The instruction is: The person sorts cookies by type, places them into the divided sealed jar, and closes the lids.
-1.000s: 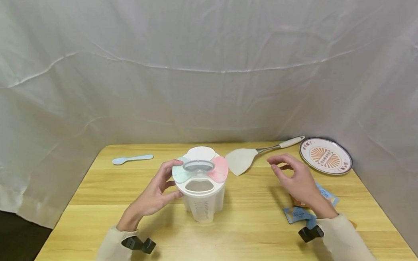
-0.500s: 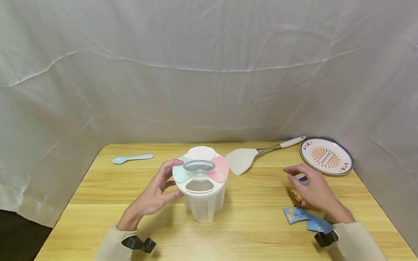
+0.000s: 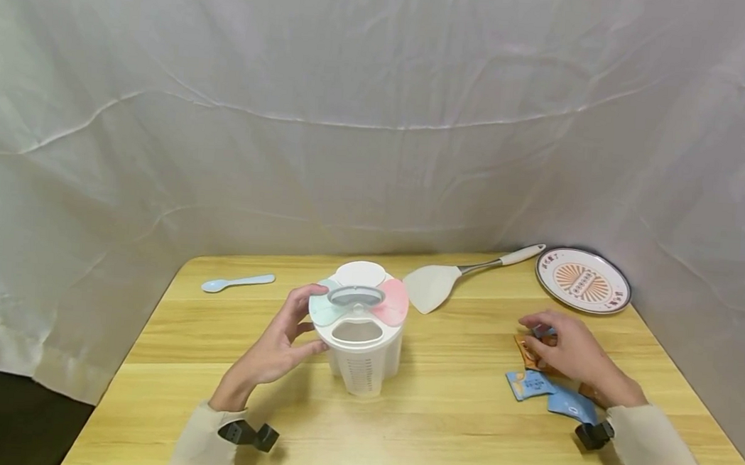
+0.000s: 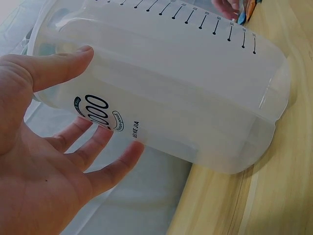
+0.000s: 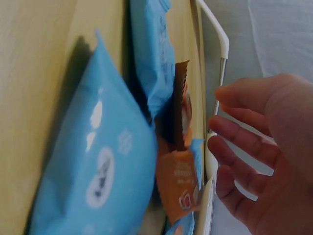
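Observation:
A translucent storage container (image 3: 364,367) stands upright in the middle of the table, with measuring marks on its wall. Its white lid has mint, pink and white flaps, a grey handle and one uncovered opening at the front. My left hand (image 3: 279,344) holds the container's left side near the lid; in the left wrist view the thumb lies along one wall, the other fingers along another. My right hand (image 3: 570,348) is over several small snack packets, blue (image 5: 105,161) and orange-brown (image 5: 178,183). Its fingers are loosely bent and hold nothing in the right wrist view.
A white spatula (image 3: 432,287) with a metal neck lies at the back, its handle pointing toward a patterned plate (image 3: 612,290) at the back right. The light blue spoon (image 3: 238,282) is at the back left. Grey cloth (image 3: 378,133) hangs behind the wooden table (image 3: 450,436).
My right hand has moved to the right and nearer to me, down toward the packets, uncovering the blue ones in front. The left hand and the container have stayed in place.

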`<state>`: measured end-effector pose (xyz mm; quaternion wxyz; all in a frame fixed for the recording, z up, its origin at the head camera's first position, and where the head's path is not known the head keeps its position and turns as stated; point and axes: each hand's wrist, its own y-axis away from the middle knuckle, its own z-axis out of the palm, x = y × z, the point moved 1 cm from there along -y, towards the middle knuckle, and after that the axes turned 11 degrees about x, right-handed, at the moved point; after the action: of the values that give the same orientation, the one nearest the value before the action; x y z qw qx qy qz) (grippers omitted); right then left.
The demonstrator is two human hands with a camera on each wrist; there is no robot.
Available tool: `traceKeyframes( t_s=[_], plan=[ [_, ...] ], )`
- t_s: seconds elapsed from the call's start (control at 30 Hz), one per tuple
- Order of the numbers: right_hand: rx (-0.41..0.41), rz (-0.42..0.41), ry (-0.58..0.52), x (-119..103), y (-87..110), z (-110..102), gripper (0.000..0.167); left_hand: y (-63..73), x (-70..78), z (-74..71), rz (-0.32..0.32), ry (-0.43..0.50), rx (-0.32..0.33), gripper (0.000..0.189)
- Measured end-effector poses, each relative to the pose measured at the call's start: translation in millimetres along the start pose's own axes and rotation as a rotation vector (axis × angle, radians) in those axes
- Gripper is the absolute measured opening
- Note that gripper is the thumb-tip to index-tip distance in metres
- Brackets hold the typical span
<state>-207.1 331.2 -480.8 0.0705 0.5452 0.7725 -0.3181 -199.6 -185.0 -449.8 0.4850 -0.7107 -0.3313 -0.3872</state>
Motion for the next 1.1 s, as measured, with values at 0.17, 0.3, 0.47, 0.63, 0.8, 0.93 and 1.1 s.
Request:
traceKeyframes(
  t_s=[0.17,0.3,0.47,0.63,0.8,0.93,1.1],
  plan=[
    [-0.034,-0.009,0.015,6.4,4.1,-0.2,0.026,-0.8,2.0,0.6,-0.003,0.002,-0.002,0.08],
    [-0.057,-0.019,0.028,9.0,7.2,0.3,0.025,-1.5,3.4,1.1,-0.008,0.007,-0.006,0.081],
    [-0.086,-0.022,0.055,8.0,8.2,1.0,0.029,-1.2,2.7,1.1,-0.005,0.009,-0.005,0.081],
    [-0.095,-0.013,0.059,6.5,8.0,1.7,0.03,-2.5,0.3,0.7,0.01,0.006,-0.001,0.08],
    [-0.086,-0.044,0.052,7.1,9.0,4.4,0.028,-2.0,-1.0,1.8,0.005,0.007,-0.001,0.081],
    [-0.081,-0.038,0.049,6.3,9.1,7.1,0.031,-0.9,-1.2,2.2,-0.004,0.004,0.0,0.082],
    [-0.104,0.038,0.046,2.0,4.6,9.0,0.037,-1.1,-0.6,1.8,-0.004,-0.002,0.006,0.083]
  ],
)
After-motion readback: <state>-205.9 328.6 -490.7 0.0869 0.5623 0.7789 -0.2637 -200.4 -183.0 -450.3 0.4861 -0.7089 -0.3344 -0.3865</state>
